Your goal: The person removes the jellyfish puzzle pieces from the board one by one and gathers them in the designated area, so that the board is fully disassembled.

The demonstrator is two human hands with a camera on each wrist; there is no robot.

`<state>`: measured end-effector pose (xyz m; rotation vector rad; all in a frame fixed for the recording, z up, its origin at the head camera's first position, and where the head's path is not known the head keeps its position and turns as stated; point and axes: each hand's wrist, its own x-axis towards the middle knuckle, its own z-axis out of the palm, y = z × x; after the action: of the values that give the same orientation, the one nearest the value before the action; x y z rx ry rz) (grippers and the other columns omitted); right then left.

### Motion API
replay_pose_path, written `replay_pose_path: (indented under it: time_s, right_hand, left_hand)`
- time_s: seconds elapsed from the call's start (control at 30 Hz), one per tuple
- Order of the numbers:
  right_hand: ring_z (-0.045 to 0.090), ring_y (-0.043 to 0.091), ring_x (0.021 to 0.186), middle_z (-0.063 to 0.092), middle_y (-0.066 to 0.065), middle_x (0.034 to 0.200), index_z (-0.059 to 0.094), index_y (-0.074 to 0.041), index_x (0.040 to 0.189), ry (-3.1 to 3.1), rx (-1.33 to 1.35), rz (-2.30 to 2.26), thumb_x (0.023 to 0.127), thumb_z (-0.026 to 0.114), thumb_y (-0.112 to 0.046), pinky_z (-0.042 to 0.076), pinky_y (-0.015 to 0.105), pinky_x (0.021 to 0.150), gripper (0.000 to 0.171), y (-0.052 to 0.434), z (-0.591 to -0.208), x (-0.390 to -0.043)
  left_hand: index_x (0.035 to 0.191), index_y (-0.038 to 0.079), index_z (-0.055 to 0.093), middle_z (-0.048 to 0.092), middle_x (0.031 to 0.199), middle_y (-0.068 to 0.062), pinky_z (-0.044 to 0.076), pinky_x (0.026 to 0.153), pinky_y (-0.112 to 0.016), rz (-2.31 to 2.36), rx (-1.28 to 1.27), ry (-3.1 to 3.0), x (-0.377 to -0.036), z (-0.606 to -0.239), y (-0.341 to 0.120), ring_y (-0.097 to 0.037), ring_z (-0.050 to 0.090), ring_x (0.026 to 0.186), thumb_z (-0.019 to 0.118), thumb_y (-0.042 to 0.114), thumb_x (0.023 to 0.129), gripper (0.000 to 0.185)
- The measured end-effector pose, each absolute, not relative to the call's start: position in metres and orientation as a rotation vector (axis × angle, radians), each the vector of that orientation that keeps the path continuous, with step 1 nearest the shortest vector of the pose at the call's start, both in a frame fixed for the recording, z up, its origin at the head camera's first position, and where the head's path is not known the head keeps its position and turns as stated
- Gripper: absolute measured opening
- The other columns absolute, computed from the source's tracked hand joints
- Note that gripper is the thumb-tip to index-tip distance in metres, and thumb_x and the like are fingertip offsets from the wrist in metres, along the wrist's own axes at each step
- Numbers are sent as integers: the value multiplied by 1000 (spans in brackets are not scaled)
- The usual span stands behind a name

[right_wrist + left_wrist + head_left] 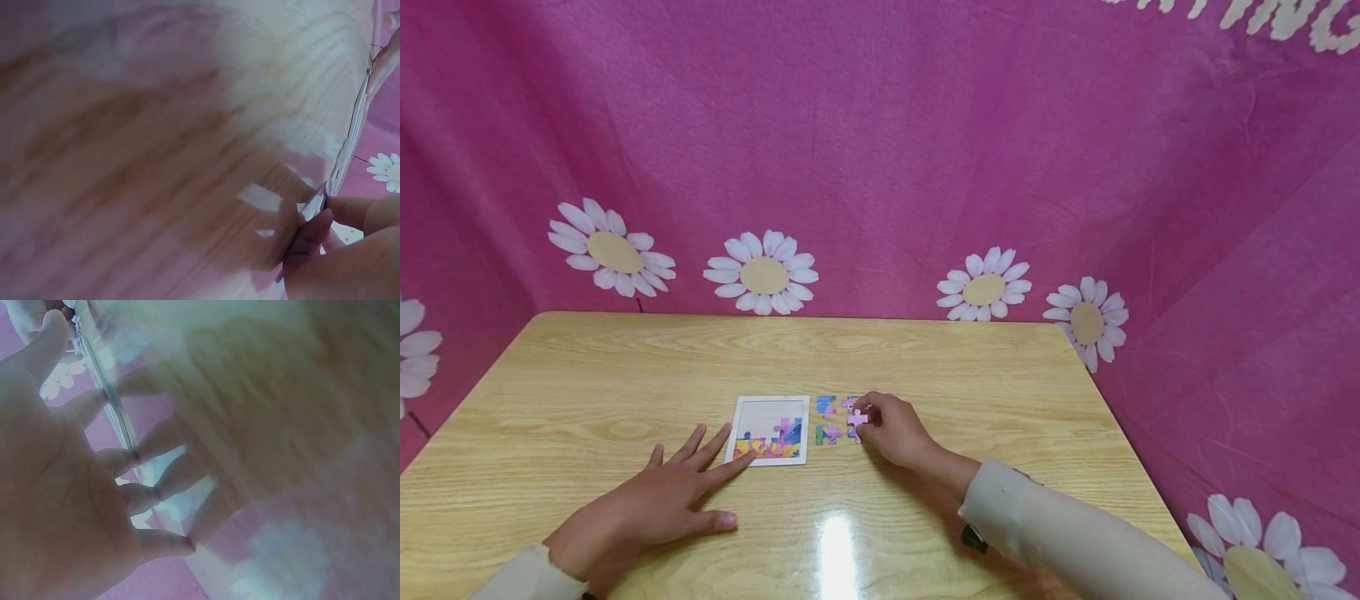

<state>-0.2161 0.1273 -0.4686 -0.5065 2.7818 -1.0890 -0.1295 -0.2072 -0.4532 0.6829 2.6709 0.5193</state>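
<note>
A white-framed puzzle board (769, 429) lies on the wooden table (925, 358), its lower part filled with coloured pieces. My left hand (658, 500) rests flat on the table, fingers spread, with a fingertip touching the board's left lower corner. Just right of the board lie several loose puzzle pieces (829, 420). My right hand (891, 429) pinches a pink puzzle piece (857, 417) among them. In the right wrist view the fingertips (312, 234) hold the thin piece edge-on. The left wrist view shows the spread fingers (125, 459) against the board's edge (109, 400).
A pink cloth with white daisies (763, 273) hangs behind and around the table. The table's far edge meets the cloth; its right edge (1120, 433) drops off next to the right sleeve (1075, 533).
</note>
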Motion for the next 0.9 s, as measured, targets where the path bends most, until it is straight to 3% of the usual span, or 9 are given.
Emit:
replay_pose_path:
  time_s: [0.43, 0.9]
  right_hand:
    - [54, 16, 87, 61, 5, 97, 72, -3, 116, 2826, -518, -1057, 92, 75, -6, 48, 31, 80, 24, 128, -470, -211]
    - [54, 14, 84, 59, 4, 97, 73, -5, 117, 2813, -499, -1050, 92, 75, -7, 48, 27, 76, 24, 129, -471, -211]
  left_hand:
    - [160, 36, 39, 17, 172, -16, 8, 103, -88, 506, 667, 2682, -131, -454, -208, -53, 8, 154, 59, 76, 87, 85]
    - [160, 35, 38, 17, 171, -18, 11, 101, -89, 492, 702, 2693, -130, -455, -208, -56, 10, 153, 60, 74, 88, 85]
